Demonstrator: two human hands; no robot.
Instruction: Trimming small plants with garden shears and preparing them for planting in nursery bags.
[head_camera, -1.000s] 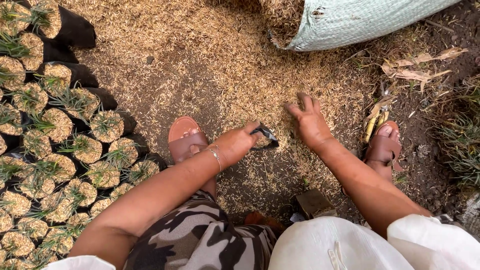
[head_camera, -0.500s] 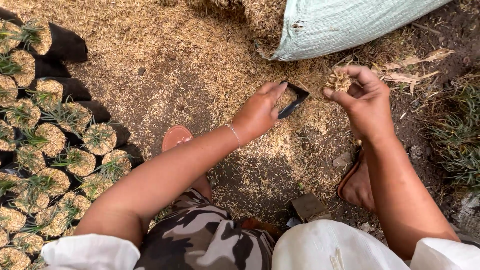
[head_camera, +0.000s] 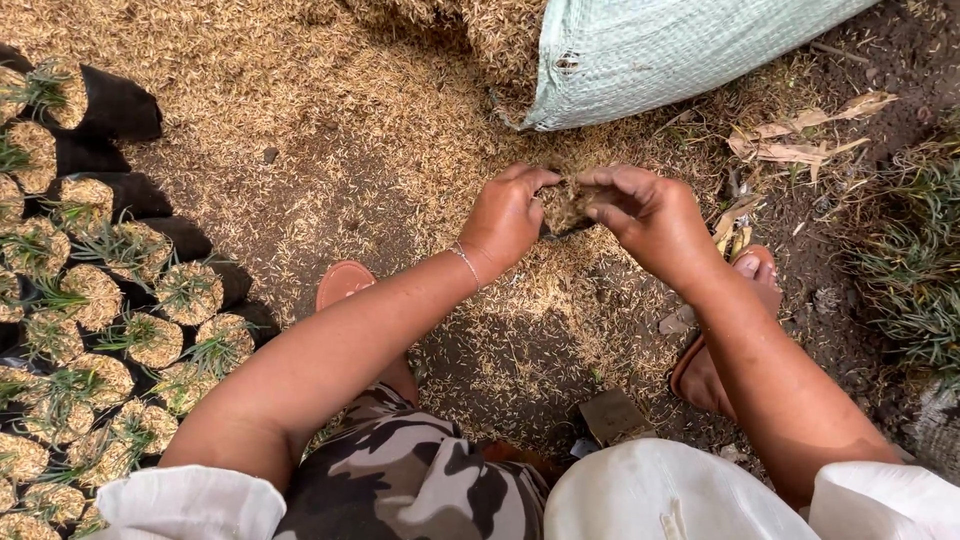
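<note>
Bare ground (head_camera: 330, 200), dark soil strewn thick with pale husks (head_camera: 400, 90), fills the view. A light green woven sack (head_camera: 680, 45) lies along the top edge, its mouth spilling husks toward the middle.

Both hands meet just below that mouth. The left hand (head_camera: 505, 215) grips a small black bag (head_camera: 562, 222), fingers curled shut on its rim; only a sliver of the black shows between the hands. The right hand (head_camera: 650, 215) sits touching it from the other side, fingers (head_camera: 605, 180) bunched together over a pinch of husks at the bag's opening. A thin bracelet (head_camera: 465, 265) circles the left wrist.

Down the left edge stand rows of filled black bags (head_camera: 120, 300), each topped with husks and a small green seedling. 2 brown sandals show: one (head_camera: 340, 282) beneath the left forearm, one (head_camera: 720, 330) under the right. Dry leaves (head_camera: 810, 135) lie near the top right corner, with grass (head_camera: 915, 270) along the right edge. A small block (head_camera: 612, 415) rests on the ground near the knees.
</note>
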